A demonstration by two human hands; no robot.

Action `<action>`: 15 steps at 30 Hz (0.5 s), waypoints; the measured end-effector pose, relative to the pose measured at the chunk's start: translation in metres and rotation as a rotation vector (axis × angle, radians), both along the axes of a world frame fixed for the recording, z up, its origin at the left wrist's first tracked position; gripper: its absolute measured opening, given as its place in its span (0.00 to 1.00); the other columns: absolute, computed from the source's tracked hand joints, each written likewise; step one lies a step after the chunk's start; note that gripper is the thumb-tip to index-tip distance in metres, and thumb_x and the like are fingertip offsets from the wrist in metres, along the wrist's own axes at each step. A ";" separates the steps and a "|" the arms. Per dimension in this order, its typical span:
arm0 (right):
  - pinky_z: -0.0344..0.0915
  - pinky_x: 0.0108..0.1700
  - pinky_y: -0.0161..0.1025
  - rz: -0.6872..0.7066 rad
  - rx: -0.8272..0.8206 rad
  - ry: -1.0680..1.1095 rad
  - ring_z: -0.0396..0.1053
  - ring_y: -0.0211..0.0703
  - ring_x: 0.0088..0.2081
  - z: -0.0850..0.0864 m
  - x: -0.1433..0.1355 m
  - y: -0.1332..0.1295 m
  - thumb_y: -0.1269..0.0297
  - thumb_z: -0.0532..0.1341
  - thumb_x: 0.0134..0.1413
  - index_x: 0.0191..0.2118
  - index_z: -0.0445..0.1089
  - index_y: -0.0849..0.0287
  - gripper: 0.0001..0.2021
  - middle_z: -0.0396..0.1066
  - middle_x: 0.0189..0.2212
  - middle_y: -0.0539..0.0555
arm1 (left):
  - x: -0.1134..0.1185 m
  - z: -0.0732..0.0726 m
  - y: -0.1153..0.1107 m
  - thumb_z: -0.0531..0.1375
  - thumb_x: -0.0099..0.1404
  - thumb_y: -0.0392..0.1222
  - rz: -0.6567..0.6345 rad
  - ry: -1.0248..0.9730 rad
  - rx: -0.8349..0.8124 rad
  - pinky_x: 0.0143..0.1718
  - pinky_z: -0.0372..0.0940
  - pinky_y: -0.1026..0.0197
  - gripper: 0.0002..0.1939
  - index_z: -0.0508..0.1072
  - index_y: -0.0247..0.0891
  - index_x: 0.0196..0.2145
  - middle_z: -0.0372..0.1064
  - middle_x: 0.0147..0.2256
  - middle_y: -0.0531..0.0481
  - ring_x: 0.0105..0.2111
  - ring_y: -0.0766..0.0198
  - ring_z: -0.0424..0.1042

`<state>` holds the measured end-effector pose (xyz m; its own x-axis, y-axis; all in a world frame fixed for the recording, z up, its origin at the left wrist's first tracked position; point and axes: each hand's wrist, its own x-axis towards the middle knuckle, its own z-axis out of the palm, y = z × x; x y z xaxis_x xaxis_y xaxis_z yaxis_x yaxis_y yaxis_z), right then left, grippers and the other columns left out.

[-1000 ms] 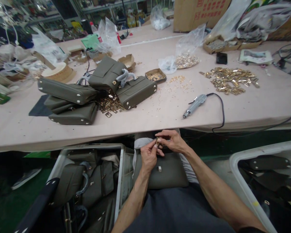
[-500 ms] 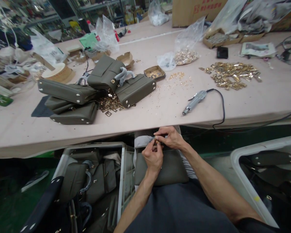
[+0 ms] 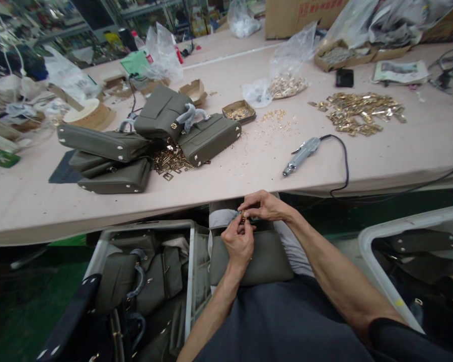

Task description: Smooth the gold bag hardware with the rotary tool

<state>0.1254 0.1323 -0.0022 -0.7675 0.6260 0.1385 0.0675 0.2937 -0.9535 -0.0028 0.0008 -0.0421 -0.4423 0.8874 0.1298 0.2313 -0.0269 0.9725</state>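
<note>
An olive-grey bag (image 3: pixel 264 256) lies across the lap, under both hands. Above its far edge, my left hand (image 3: pixel 238 245) pinches a small gold-coloured metal piece (image 3: pixel 243 216). My right hand (image 3: pixel 264 206) meets it from the right, thumb and forefinger closed on the same piece. The fingers of both hands almost touch, and they hide much of the piece, so its exact shape cannot be made out.
On the table (image 3: pixel 211 186) are stacked olive bags (image 3: pixel 113 176), a powered screwdriver (image 3: pixel 302 156) with its cable, a pile of gold plates (image 3: pixel 362 113) and a small box of parts (image 3: pixel 238 111). Bins of bags stand left (image 3: pixel 191 271) and right (image 3: pixel 366 246).
My right hand has shifted very slightly up and left, its fingers still at the small piece. My left hand stays almost where it was. The camera view has moved a little.
</note>
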 end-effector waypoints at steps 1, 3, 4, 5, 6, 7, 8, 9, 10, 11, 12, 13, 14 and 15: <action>0.65 0.34 0.34 0.055 -0.040 -0.002 0.71 0.39 0.32 0.001 0.001 0.005 0.58 0.70 0.56 0.45 0.80 0.62 0.15 0.76 0.33 0.55 | 0.000 0.000 0.000 0.62 0.69 0.43 -0.006 -0.009 0.004 0.31 0.77 0.60 0.17 0.77 0.34 0.52 0.80 0.35 0.43 0.28 0.57 0.81; 0.65 0.32 0.33 0.141 -0.109 -0.018 0.70 0.38 0.29 0.002 0.001 0.015 0.56 0.72 0.53 0.43 0.80 0.64 0.17 0.76 0.31 0.55 | 0.000 0.001 -0.001 0.62 0.68 0.42 -0.009 -0.005 0.008 0.31 0.77 0.60 0.17 0.77 0.34 0.53 0.80 0.35 0.42 0.28 0.57 0.81; 0.64 0.31 0.32 0.175 -0.134 -0.029 0.69 0.38 0.28 0.003 0.001 0.019 0.56 0.72 0.52 0.43 0.80 0.64 0.17 0.76 0.30 0.54 | 0.000 0.001 -0.002 0.62 0.68 0.42 -0.008 0.001 0.008 0.31 0.77 0.59 0.17 0.77 0.33 0.52 0.80 0.34 0.42 0.28 0.57 0.81; 0.64 0.29 0.32 0.204 -0.154 -0.039 0.69 0.37 0.27 0.004 -0.001 0.022 0.55 0.73 0.51 0.42 0.80 0.65 0.18 0.75 0.30 0.54 | 0.000 0.001 -0.002 0.62 0.68 0.42 -0.008 0.006 0.005 0.31 0.77 0.59 0.17 0.77 0.33 0.52 0.80 0.33 0.43 0.27 0.57 0.81; 0.64 0.29 0.32 0.227 -0.168 -0.052 0.68 0.37 0.26 0.005 -0.002 0.024 0.56 0.73 0.51 0.42 0.80 0.65 0.18 0.75 0.29 0.54 | 0.000 0.001 -0.003 0.62 0.68 0.42 -0.007 0.005 0.001 0.32 0.77 0.59 0.17 0.77 0.33 0.52 0.80 0.33 0.43 0.27 0.57 0.81; 0.63 0.28 0.31 0.241 -0.176 -0.063 0.68 0.36 0.26 0.006 -0.004 0.025 0.56 0.73 0.51 0.41 0.80 0.65 0.17 0.75 0.29 0.54 | -0.001 0.001 -0.003 0.62 0.68 0.42 -0.007 0.000 -0.004 0.32 0.77 0.59 0.17 0.77 0.33 0.52 0.80 0.33 0.43 0.27 0.56 0.81; 0.63 0.28 0.31 0.250 -0.179 -0.074 0.68 0.36 0.26 0.008 -0.005 0.026 0.56 0.73 0.51 0.41 0.80 0.65 0.17 0.75 0.29 0.54 | -0.001 0.001 -0.004 0.62 0.68 0.42 -0.008 -0.009 -0.009 0.32 0.78 0.59 0.17 0.77 0.33 0.53 0.80 0.33 0.43 0.27 0.56 0.81; 0.64 0.28 0.32 0.259 -0.180 -0.085 0.69 0.37 0.26 0.010 -0.007 0.027 0.57 0.73 0.51 0.41 0.80 0.65 0.17 0.76 0.29 0.54 | -0.001 0.001 -0.004 0.62 0.68 0.42 -0.006 -0.021 -0.012 0.32 0.78 0.58 0.18 0.77 0.33 0.53 0.80 0.33 0.42 0.28 0.56 0.81; 0.64 0.29 0.32 0.266 -0.179 -0.098 0.69 0.37 0.27 0.011 -0.008 0.027 0.57 0.73 0.50 0.41 0.80 0.65 0.16 0.76 0.30 0.54 | 0.000 0.001 -0.005 0.62 0.68 0.42 -0.002 -0.032 -0.013 0.32 0.78 0.58 0.19 0.76 0.33 0.54 0.80 0.33 0.42 0.28 0.55 0.81; 0.65 0.30 0.32 0.273 -0.175 -0.110 0.70 0.38 0.28 0.013 -0.009 0.027 0.57 0.73 0.50 0.41 0.80 0.65 0.16 0.77 0.30 0.55 | 0.000 0.001 -0.005 0.62 0.68 0.43 0.002 -0.041 -0.013 0.32 0.78 0.58 0.19 0.76 0.33 0.54 0.80 0.33 0.42 0.28 0.55 0.81; 0.65 0.31 0.33 0.280 -0.170 -0.121 0.70 0.39 0.28 0.015 -0.010 0.027 0.57 0.73 0.50 0.40 0.81 0.65 0.17 0.77 0.30 0.55 | 0.000 0.001 -0.006 0.62 0.68 0.43 0.007 -0.046 -0.013 0.32 0.78 0.58 0.19 0.76 0.33 0.54 0.80 0.33 0.43 0.28 0.55 0.81; 0.66 0.31 0.33 0.285 -0.164 -0.131 0.71 0.39 0.29 0.016 -0.011 0.026 0.56 0.73 0.50 0.40 0.81 0.65 0.17 0.77 0.30 0.55 | 0.001 0.001 -0.006 0.62 0.67 0.43 0.012 -0.047 -0.013 0.32 0.77 0.58 0.19 0.77 0.33 0.53 0.80 0.32 0.43 0.28 0.55 0.81; 0.66 0.32 0.33 0.286 -0.158 -0.139 0.71 0.40 0.29 0.017 -0.012 0.026 0.56 0.73 0.50 0.40 0.81 0.65 0.16 0.76 0.29 0.55 | 0.001 0.001 -0.006 0.63 0.67 0.44 0.018 -0.045 -0.012 0.32 0.77 0.58 0.18 0.77 0.33 0.52 0.80 0.31 0.44 0.27 0.55 0.81; 0.66 0.32 0.34 0.280 -0.151 -0.141 0.71 0.40 0.30 0.017 -0.012 0.025 0.57 0.73 0.50 0.39 0.81 0.65 0.16 0.76 0.29 0.55 | 0.002 0.002 -0.006 0.63 0.67 0.44 0.028 -0.042 -0.012 0.32 0.77 0.58 0.18 0.77 0.33 0.52 0.80 0.30 0.44 0.27 0.55 0.81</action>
<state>0.1134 0.1576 0.0148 -0.9173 0.3937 -0.0594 0.1384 0.1754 -0.9747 -0.0009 -0.0056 -0.0402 -0.4714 0.8762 0.1002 0.1912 -0.0094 0.9815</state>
